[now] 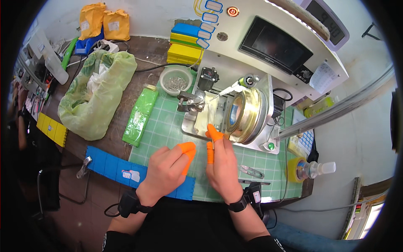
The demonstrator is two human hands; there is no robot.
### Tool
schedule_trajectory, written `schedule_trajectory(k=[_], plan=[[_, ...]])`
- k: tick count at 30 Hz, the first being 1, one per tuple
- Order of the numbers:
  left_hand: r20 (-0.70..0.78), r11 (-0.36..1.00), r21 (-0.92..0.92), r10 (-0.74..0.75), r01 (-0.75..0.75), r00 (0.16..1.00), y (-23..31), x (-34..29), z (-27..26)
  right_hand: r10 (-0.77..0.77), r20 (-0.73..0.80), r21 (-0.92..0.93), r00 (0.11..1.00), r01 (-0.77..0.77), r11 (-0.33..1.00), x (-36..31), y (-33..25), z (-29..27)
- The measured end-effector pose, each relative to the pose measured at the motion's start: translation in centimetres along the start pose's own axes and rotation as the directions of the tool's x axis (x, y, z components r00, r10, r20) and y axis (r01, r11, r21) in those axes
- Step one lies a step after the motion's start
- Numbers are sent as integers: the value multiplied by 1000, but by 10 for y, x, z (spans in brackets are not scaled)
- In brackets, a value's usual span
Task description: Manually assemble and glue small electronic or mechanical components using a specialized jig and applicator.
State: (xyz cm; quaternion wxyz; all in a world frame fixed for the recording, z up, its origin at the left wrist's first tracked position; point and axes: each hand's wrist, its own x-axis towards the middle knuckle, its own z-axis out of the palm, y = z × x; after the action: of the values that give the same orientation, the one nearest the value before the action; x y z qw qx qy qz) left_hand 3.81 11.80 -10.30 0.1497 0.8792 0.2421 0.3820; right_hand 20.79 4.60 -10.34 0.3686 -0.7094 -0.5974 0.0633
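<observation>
Right hand [222, 166], orange-capped fingers [215, 132] pinching a small, barely visible part at the metal plate [200, 119] of the winding machine [252, 63] near the worktop's back edge. Left hand [168, 170] loosely curled, empty. Risk: fingertips so close to the brass spool [245, 115] could be caught.

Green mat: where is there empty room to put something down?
The green mat is bare between the green pack and the machine's steel plate, above the left hand. Another bare patch lies right of the right hand, above the snips. Under the brass ring, it is crowded.
</observation>
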Motion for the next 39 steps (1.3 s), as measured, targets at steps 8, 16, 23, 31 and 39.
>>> schedule_trajectory(k=[8,16,23,31,39], plan=[[9,1000,-8,-26,27,1000,-4,-6,-1,8,-112,255,994,21,967,-48,4,-21],[41,999,-24,-20,21,999,-5,-2,-3,-99,-292,348,951,202,915,-66,9,-42],[20,999,-33,-32,33,999,-8,-7,1,-155,-221,172,963,195,965,-42,-4,-43],[-9,998,-63,-13,12,1000,-6,-1,0,-45,-86,276,995,67,959,-78,5,-25],[-29,997,-74,-36,34,999,-7,-4,0,14,142,234,990,-48,971,-41,-5,-7]])
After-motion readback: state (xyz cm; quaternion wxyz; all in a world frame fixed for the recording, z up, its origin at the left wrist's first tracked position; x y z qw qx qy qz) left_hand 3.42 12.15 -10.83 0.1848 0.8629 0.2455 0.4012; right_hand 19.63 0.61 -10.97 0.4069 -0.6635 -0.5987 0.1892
